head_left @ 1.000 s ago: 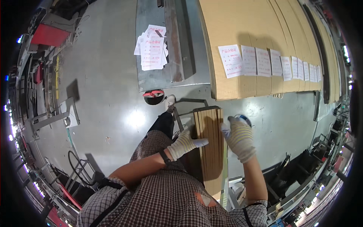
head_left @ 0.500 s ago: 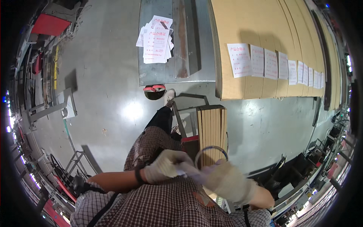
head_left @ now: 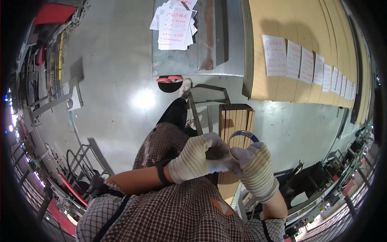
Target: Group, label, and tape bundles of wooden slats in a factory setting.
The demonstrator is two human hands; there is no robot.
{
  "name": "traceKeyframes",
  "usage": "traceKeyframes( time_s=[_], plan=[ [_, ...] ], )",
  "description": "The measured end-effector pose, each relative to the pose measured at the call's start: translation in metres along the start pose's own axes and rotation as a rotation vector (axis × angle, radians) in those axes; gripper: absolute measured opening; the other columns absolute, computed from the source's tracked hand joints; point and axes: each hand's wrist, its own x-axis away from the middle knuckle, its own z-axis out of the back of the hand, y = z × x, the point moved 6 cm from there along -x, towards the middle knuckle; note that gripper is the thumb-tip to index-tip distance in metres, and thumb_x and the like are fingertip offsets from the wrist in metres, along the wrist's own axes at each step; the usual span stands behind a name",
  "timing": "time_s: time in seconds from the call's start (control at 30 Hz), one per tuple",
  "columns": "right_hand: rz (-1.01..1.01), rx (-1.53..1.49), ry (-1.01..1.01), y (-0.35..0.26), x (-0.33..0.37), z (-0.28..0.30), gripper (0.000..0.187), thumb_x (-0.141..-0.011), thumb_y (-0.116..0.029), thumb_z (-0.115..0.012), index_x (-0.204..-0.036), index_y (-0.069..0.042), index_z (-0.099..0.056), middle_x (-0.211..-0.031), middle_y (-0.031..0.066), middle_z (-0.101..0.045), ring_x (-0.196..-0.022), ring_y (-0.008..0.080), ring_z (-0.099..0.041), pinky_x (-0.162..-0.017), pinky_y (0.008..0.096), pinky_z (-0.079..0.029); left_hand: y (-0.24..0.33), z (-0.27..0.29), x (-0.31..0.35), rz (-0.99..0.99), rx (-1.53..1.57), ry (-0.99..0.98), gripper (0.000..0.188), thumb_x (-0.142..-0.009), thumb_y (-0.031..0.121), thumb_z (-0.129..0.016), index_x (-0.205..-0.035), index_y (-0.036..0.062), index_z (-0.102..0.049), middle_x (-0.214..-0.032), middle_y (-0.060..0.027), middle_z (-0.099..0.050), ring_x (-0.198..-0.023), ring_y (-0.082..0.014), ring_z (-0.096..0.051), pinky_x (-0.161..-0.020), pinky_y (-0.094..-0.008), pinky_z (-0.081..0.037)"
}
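Observation:
In front of my checked apron, my right hand [head_left: 256, 168], in a striped knit glove, grips a roll of tape [head_left: 249, 135]. The roll shows as a thin ring with a dark bluish rim, standing up past the fingers. My left hand [head_left: 197, 156], gloved alike, is curled with its fingertips meeting the right hand's beside the roll. A pale, blurred bit lies between the fingertips; I cannot tell whether it is tape or glove. Below the hands stands a bundle of long brown boards [head_left: 236, 117] on edge.
A metal table [head_left: 177, 64] ahead carries a pile of printed paper slips [head_left: 174, 30]. To its right, large brown sheets [head_left: 258, 86] lean in a row, with white slips [head_left: 275, 56] along them. A metal frame [head_left: 209, 90] stands by my feet; a dark round thing with red parts [head_left: 169, 84] is nearby.
Both hands have risen slightly and moved right, with the roll still in the right hand. The left hand has turned and its fingers are more arched. The view has shifted, so the table sits higher.

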Motion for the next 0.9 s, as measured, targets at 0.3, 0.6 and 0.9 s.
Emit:
traceKeyframes(
  time_s=[0.3, 0.6, 0.9],
  plan=[
    [-0.007, 0.132, 0.056, 0.004, 0.014, 0.003, 0.022, -0.08, -0.021, -0.07, -0.095, -0.006, -0.063, -0.075, 0.0092, -0.058, -0.075, 0.0277, -0.059, -0.073, 0.0406, -0.046, 0.001, 0.029, 0.026, -0.117, -0.088, -0.125, 0.018, -0.084, 0.016, -0.079, -0.083, 0.0034, -0.066, -0.077, -0.0043, -0.07, -0.069, -0.0113, -0.067, -0.063, -0.0258, -0.054],
    [-0.336, -0.813, 0.31, 0.217, 0.027, -0.129, 0.024, -0.082, -0.017, -0.081, -0.097, -0.003, -0.07, -0.102, 0.0098, -0.072, -0.099, 0.0203, -0.066, -0.09, 0.0352, -0.05, -0.217, 0.013, -0.097, 0.162, 0.051, -0.07, 0.054, -0.078, 0.01, -0.081, -0.126, 0.0055, -0.057, -0.132, -0.0089, -0.057, -0.105, -0.0182, -0.064, -0.088, -0.0325, -0.053],
    [-0.686, -0.375, 0.819, 0.13, 0.036, -0.069, 0.052, -0.081, 0.0, -0.073, -0.129, 0.004, -0.054, -0.126, 0.0172, -0.06, -0.12, 0.0284, -0.057, -0.104, 0.0384, -0.042, -0.233, -0.052, -0.166, -0.226, -0.026, -0.361, 0.056, -0.083, 0.008, -0.077, -0.133, 0.006, -0.053, -0.13, -0.0112, -0.058, -0.12, -0.0213, -0.057, -0.096, -0.0421, -0.051]
  ],
)
